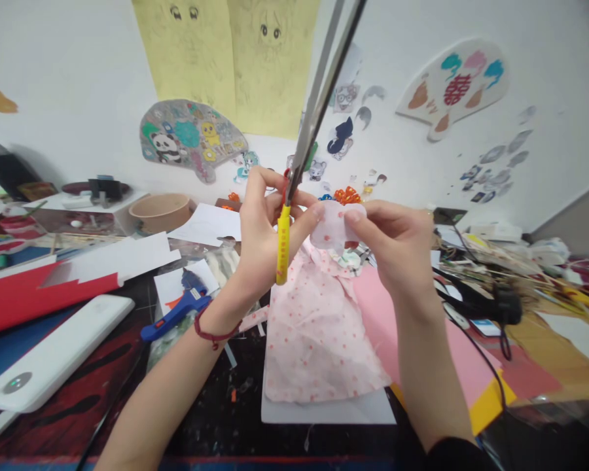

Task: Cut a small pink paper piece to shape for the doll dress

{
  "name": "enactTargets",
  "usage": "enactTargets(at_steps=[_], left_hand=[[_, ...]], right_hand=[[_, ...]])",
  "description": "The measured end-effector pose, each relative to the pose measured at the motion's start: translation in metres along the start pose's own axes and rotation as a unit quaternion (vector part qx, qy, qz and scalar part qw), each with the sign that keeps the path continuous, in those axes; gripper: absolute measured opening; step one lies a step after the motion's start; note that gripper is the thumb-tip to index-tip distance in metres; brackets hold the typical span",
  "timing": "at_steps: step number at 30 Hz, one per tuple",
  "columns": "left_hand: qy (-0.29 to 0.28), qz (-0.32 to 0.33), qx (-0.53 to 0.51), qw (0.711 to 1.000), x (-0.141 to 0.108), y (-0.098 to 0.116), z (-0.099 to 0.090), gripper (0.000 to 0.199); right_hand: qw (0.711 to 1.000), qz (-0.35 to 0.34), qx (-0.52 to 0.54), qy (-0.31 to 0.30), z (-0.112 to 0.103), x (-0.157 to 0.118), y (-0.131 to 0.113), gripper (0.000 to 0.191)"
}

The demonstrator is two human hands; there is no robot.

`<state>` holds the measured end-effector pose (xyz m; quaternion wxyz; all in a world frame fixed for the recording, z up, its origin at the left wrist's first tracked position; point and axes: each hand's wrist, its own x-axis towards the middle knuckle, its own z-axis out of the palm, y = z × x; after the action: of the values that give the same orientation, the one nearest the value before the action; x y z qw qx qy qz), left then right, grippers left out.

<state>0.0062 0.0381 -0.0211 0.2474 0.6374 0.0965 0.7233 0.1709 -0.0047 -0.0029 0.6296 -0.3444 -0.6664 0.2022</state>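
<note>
My left hand [260, 239], wearing a dark red cord bracelet [216, 337], holds a pair of scissors [283, 245] with a yellow handle, blades pointing up. Its thumb and fingers also pinch the left edge of a small pale fabric piece [328, 229] with red dots. On the other edge of that piece, my right hand [402, 252] is closed, thumb in front. Below both hands, a pink dotted fabric dress shape [319, 340] lies on a white sheet [328, 413]. The fingers behind the small piece are partly hidden.
A blue glue gun [177, 315] and a white power bank [59, 353] lie at left, near red card [44, 294]. Pink paper [422, 327] sits at right, crossed by a black cable [485, 360]. A round tan container [160, 210] stands behind, before a decorated wall.
</note>
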Motion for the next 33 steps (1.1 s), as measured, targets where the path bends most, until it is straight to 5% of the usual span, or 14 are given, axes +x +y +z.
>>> enactTargets(at_steps=[8,16,18,24,33], left_hand=[[0.009,0.027,0.053,0.998,-0.004,0.003,0.004,0.052],[0.035,0.027,0.043,0.998,0.000,-0.002,-0.001,0.050],[0.039,0.031,0.035,0.998,0.000,0.000,0.000,0.050],[0.030,0.017,0.025,0.999,-0.004,0.005,0.004,0.048],[0.053,0.023,0.018,0.998,0.002,0.008,0.000,0.046]], right_hand=[[0.999,0.004,-0.008,-0.034,0.007,0.000,0.003,0.033],[0.963,0.085,-0.070,-0.245,-0.021,0.007,0.000,0.030],[0.964,0.074,-0.072,-0.245,-0.024,0.008,-0.001,0.027],[0.992,0.046,-0.002,-0.120,-0.014,0.004,-0.002,0.025],[0.969,0.087,-0.081,-0.218,-0.018,0.005,-0.008,0.033]])
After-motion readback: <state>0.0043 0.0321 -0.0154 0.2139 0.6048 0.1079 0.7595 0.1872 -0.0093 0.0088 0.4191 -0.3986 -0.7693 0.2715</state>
